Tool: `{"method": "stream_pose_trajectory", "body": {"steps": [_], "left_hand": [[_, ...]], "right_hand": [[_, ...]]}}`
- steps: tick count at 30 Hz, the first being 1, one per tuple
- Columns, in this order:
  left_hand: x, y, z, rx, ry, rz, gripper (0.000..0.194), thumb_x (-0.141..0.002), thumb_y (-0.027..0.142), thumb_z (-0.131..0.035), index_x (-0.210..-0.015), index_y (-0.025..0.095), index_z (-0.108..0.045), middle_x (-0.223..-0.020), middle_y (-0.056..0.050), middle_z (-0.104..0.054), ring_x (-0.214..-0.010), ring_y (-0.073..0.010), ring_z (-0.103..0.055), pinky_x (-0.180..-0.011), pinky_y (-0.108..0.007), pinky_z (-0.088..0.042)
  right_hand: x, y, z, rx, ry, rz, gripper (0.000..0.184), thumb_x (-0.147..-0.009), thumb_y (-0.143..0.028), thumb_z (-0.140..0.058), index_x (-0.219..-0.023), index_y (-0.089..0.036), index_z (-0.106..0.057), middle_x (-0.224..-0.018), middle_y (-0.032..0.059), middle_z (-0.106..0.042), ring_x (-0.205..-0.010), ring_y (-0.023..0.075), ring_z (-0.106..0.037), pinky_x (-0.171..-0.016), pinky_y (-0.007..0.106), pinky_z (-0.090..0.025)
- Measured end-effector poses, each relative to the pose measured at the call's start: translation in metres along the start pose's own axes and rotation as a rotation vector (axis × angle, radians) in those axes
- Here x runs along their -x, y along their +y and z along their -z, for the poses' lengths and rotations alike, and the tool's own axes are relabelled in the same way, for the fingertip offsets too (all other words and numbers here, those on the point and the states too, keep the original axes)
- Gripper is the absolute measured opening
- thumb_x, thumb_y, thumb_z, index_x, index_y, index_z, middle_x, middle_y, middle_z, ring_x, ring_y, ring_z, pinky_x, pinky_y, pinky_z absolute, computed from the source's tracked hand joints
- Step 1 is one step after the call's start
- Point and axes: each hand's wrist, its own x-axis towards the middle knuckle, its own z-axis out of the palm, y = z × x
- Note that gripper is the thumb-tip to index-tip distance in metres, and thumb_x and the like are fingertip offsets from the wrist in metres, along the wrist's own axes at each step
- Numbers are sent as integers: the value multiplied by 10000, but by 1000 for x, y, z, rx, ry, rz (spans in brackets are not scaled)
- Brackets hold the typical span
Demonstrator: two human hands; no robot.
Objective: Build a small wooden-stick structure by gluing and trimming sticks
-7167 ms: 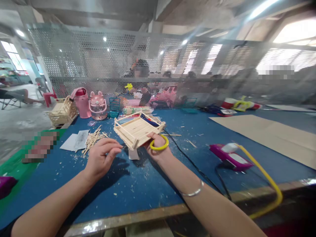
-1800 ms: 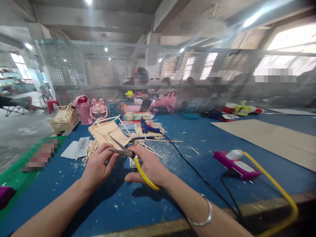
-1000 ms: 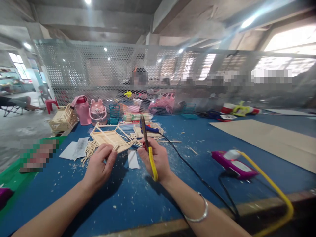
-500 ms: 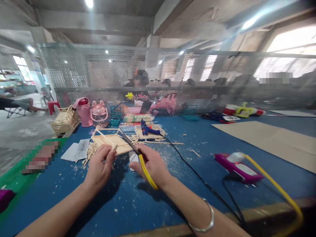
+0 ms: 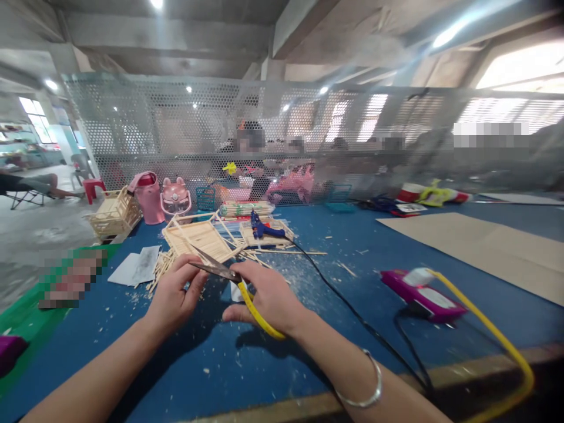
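My right hand point(image 5: 268, 299) grips a pair of scissors point(image 5: 227, 273) by their yellow handles, with the blades parted and pointing left. The blades reach across the fingertips of my left hand point(image 5: 178, 291). Its thumb and fingers are closed on a small wooden stick, now mostly hidden by fingers and blades. Just beyond both hands, a wooden stick frame with a slatted panel point(image 5: 202, 236) lies tilted on the blue table. Loose sticks point(image 5: 162, 267) are heaped beside my left hand. A piece of white paper point(image 5: 237, 292) lies partly beneath the scissors.
A blue glue gun point(image 5: 267, 229) rests on another stick panel, its black cord running toward me. On the right are a purple power strip point(image 5: 423, 296) with a yellow cable and a cardboard sheet point(image 5: 476, 247). Pink bottles point(image 5: 147, 198) stand at the back left, before a perforated screen point(image 5: 176, 129).
The scissors have swung left and lower, so their opened blades now cross my left fingertips. My right thumb has spread away from the handle. The stick frame shows higher behind my hands.
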Motion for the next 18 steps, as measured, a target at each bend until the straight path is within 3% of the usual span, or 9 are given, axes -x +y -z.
{"method": "stream_pose_trajectory", "body": {"steps": [11, 15, 18], "left_hand": [[-1, 2, 3, -17, -6, -53, 216, -858, 251, -422, -746, 185, -594, -785, -47, -582, -766, -155, -550, -707, -267, -461], [-1, 3, 3, 3, -14, -65, 187, -854, 231, -433, -747, 182, -579, -779, -40, -571, -755, -148, -538, -696, -259, -449], [-3, 3, 1, 48, 13, -35, 174, -854, 216, -437, -738, 175, -560, -774, -41, -560, -757, -145, -533, -696, -257, -439]], "right_hand": [[-1, 1, 0, 46, 3, 26, 614, -524, -564, -733, -990, -181, -617, -922, 69, -674, -825, 205, -615, -722, 288, -441], [-2, 4, 1, 44, 5, 72, 525, -549, -554, -729, -903, -179, -629, -801, 48, -670, -725, 183, -598, -638, 266, -426], [1, 6, 3, -39, 154, 69, 453, -656, -608, -619, -829, -190, -596, -675, 21, -602, -601, 149, -534, -562, 262, -404]]}}
